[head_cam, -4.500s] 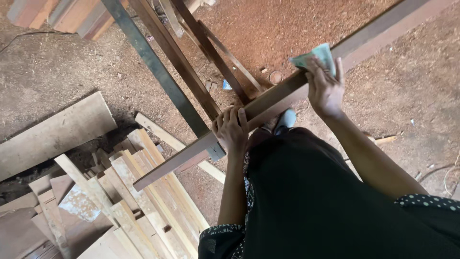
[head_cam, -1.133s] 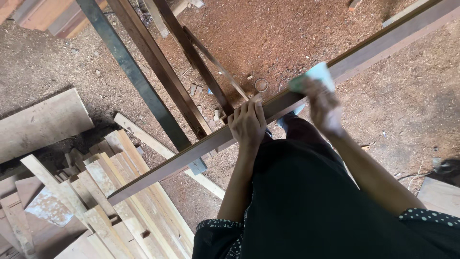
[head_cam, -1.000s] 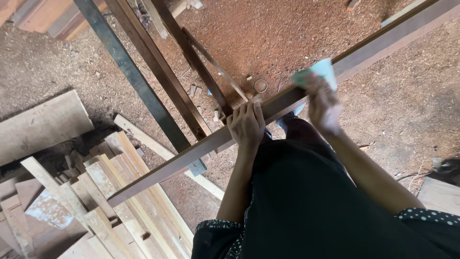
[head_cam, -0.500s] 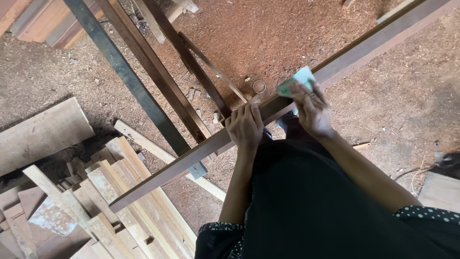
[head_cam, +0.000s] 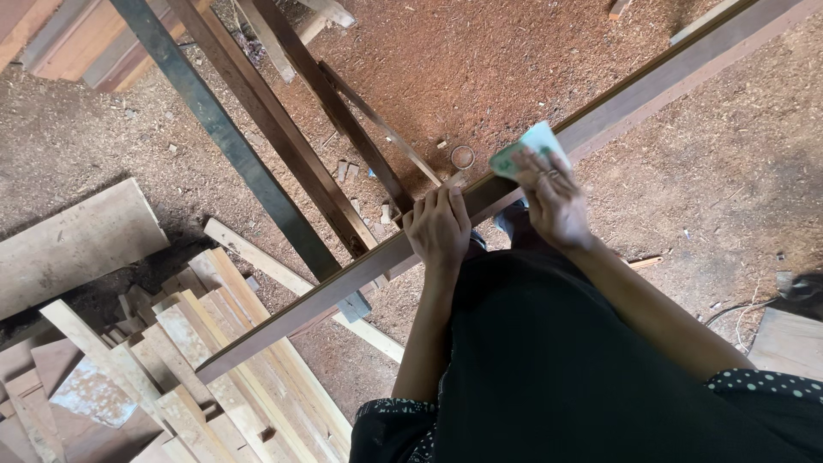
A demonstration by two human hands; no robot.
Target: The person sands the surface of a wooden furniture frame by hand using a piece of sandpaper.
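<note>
A long brown wooden plank [head_cam: 651, 86] runs diagonally from the lower left to the upper right, resting on a frame of wooden bars. My left hand [head_cam: 439, 230] grips the plank's near edge, fingers curled over its top. My right hand [head_cam: 553, 199] presses a folded pale green sheet of sandpaper [head_cam: 531, 147] flat on the plank just to the right of the left hand. My black garment fills the lower right.
A dark metal bar [head_cam: 225, 137] and wooden bars [head_cam: 283, 137] cross under the plank. A pile of pale offcut boards [head_cam: 171, 369] lies at lower left, a wide board [head_cam: 73, 244] at left. Sawdust covers the ground; a small ring [head_cam: 463, 157] lies there.
My right hand with the sandpaper has slid along the plank toward my left hand and then a little back out. The left hand keeps its grip.
</note>
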